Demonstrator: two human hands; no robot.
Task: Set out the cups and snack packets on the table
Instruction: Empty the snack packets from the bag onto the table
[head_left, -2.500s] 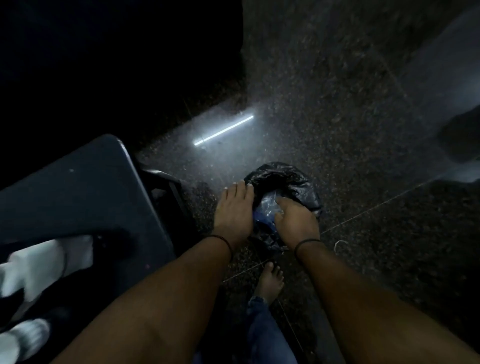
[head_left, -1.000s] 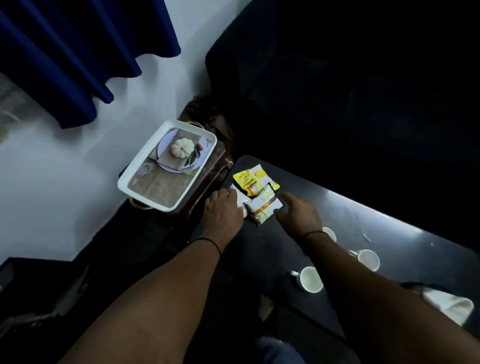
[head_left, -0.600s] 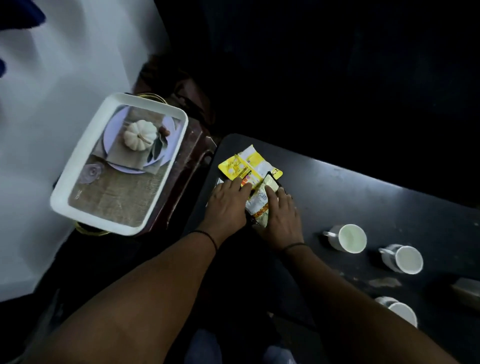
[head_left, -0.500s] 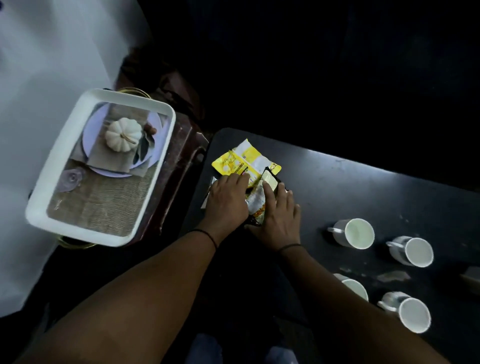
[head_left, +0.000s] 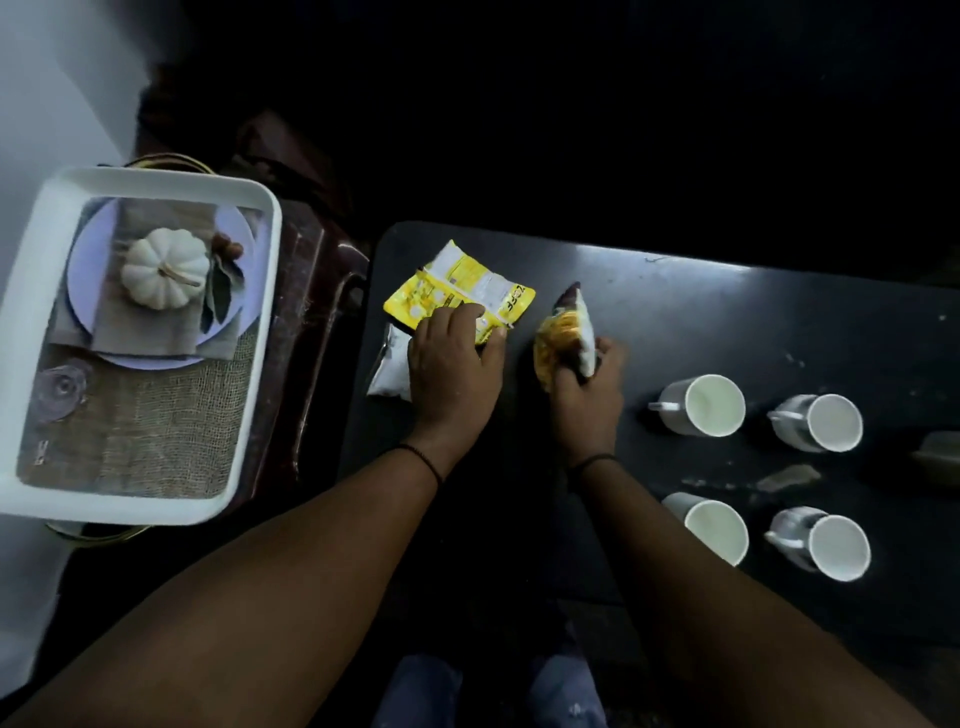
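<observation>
- As four white cups (head_left: 711, 405) already stand in a group toward the right end of the worktop (head_left: 675, 291), that part of the task looks done.
- The packets are still bunched at the left end; spreading them seems to remain.
- The left hand (head_left: 452, 371) lies with loosely bent fingers on the yellow packet (head_left: 457, 288), beside a white packet (head_left: 390, 366) at the left edge.
- The right hand (head_left: 587, 395) grips an orange packet (head_left: 563, 332), tilted up from the worktop.
</observation>
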